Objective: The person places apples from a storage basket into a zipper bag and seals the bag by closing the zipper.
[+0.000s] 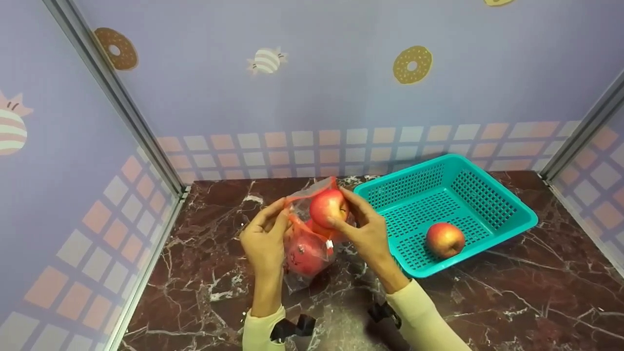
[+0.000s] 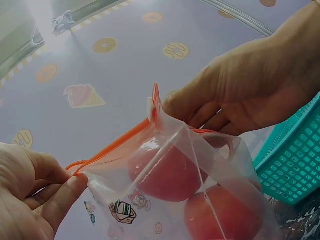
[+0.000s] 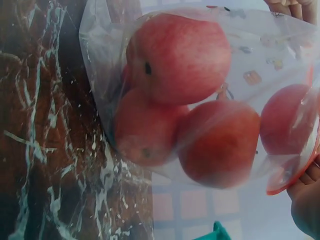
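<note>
A clear plastic zip bag (image 1: 312,263) with an orange rim and printed cartoon figures holds several red apples (image 3: 180,57). My left hand (image 1: 264,241) pinches the left end of the bag's orange rim (image 2: 112,145) between thumb and fingers. At the bag's mouth my right hand (image 1: 368,234) grips a red-yellow apple (image 1: 325,207), thumb across its near side and fingers behind it. The left wrist view shows this apple (image 2: 167,172) within the bag, just under the rim. A white zip slider (image 1: 329,243) hangs at the rim's near right end.
Right of the bag, a turquoise perforated basket (image 1: 524,214) stands on the dark red marbled table (image 1: 204,273). One red-yellow apple (image 1: 445,240) lies in its near corner. Patterned wall panels (image 1: 331,97) enclose the back and both sides.
</note>
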Motion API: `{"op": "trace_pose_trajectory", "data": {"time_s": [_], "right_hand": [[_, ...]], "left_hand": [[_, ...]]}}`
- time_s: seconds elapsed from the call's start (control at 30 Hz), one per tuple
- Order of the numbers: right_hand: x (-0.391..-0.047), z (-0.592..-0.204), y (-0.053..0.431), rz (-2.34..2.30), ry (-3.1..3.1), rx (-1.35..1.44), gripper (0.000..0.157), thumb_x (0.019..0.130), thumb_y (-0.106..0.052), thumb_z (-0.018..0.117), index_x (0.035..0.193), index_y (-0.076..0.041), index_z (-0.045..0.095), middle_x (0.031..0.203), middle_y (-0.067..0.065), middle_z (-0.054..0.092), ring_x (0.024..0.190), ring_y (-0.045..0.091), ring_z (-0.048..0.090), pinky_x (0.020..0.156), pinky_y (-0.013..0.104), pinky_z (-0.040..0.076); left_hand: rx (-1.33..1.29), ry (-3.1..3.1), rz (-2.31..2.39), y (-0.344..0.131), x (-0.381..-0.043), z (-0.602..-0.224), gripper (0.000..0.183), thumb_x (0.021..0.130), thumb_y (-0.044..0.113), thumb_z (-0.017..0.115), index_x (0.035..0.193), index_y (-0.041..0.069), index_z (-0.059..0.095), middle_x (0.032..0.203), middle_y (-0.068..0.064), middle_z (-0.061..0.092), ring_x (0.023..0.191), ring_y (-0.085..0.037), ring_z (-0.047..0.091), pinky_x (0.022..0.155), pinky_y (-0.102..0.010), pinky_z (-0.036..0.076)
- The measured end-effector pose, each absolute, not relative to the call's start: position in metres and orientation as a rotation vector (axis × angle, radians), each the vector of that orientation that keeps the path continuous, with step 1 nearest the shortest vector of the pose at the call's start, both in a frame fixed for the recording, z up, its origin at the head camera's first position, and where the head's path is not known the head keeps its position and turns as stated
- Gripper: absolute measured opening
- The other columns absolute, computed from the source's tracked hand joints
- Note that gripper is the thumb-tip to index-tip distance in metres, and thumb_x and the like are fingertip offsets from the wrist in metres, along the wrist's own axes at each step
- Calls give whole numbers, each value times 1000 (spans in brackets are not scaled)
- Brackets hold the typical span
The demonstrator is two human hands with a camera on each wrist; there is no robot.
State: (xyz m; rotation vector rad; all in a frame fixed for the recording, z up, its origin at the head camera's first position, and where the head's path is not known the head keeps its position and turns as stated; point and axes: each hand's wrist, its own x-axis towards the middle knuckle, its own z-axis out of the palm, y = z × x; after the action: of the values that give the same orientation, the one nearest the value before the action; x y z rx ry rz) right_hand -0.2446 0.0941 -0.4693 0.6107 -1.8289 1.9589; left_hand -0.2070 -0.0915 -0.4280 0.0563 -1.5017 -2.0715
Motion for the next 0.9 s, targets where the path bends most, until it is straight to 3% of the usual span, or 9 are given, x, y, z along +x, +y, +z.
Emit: {"op": "trace_pose_trajectory", "data": {"time_s": [0.3, 0.47, 0.73, 0.8, 0.9], "right_hand": [[-245, -465, 82, 1929, -1912, 639, 72, 84, -2, 90, 150, -2, 59, 151, 13, 59, 138, 25, 57, 107, 39, 56], [-247, -466, 79, 1830, -1979, 696, 74, 83, -7, 91, 150, -2, 59, 156, 13, 54, 141, 26, 54, 110, 44, 54], [-250, -471, 84, 1677, -2009, 705, 55, 88, -4, 85, 139, 2, 67, 150, 14, 60, 140, 29, 55, 115, 35, 49], [-250, -470, 86, 1690, -1974, 703, 52, 89, -1, 84, 138, 3, 68, 148, 14, 61, 136, 30, 58, 109, 31, 53], [-253, -466, 90, 1709, -1916, 704, 46, 91, 4, 81, 135, 5, 68, 144, 17, 64, 130, 33, 63, 104, 36, 58]], "left_hand": [[102, -1506, -2066, -91, -208, -429, 20, 92, -10, 78, 111, -11, 77, 103, -23, 78, 72, -16, 74, 62, -29, 66], [113, -1510, -2050, -92, -208, -428, 20, 92, -10, 78, 111, -11, 77, 102, -24, 77, 72, -17, 74, 60, -28, 65], [92, -1487, -2041, -94, -209, -430, 19, 92, -10, 77, 111, -12, 77, 101, -23, 78, 73, -15, 74, 58, -26, 64], [84, -1478, -2033, -95, -209, -429, 19, 92, -11, 77, 111, -12, 76, 102, -23, 78, 77, -16, 75, 63, -26, 65], [76, -1454, -2021, -99, -210, -428, 20, 91, -13, 77, 110, -13, 76, 102, -23, 78, 83, -18, 78, 69, -27, 66]]}}
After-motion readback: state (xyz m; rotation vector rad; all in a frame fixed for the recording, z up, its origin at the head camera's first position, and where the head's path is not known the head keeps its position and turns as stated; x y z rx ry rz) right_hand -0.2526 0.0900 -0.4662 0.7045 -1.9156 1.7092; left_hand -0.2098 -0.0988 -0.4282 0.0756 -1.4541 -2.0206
